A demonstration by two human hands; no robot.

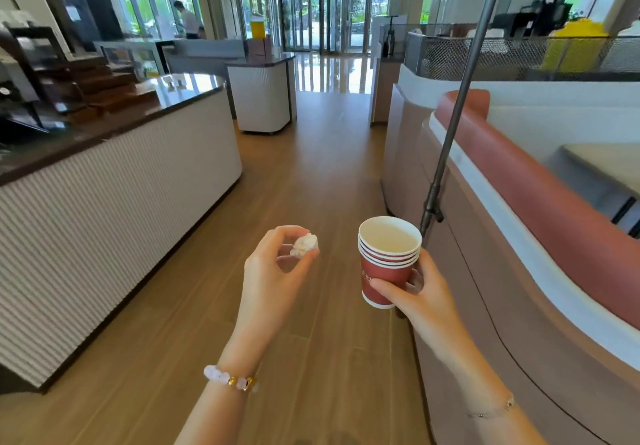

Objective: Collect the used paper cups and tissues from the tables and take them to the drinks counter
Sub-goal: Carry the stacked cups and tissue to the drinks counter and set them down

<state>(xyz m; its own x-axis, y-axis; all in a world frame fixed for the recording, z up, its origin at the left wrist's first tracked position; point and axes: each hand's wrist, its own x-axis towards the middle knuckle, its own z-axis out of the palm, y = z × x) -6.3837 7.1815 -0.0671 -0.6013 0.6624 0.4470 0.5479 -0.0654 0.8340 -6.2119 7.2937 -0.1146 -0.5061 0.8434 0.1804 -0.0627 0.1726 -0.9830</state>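
Observation:
My left hand [273,271] pinches a crumpled white tissue [304,244] between thumb and fingertips, held out over the wooden floor. My right hand [420,297] grips a stack of several nested red paper cups [386,264] with white rims, upright, the top cup looking empty. Both hands are at chest height in the aisle. The drinks counter [114,181], with a dark glossy top and white ribbed front, runs along my left.
A curved booth seat [540,202] with a reddish backrest and white rim lines the right side, with a table [606,164] behind it. A grey metal pole [457,108] rises beside the booth. A small white cabinet [263,98] stands ahead; glass doors lie beyond. A person stands far left.

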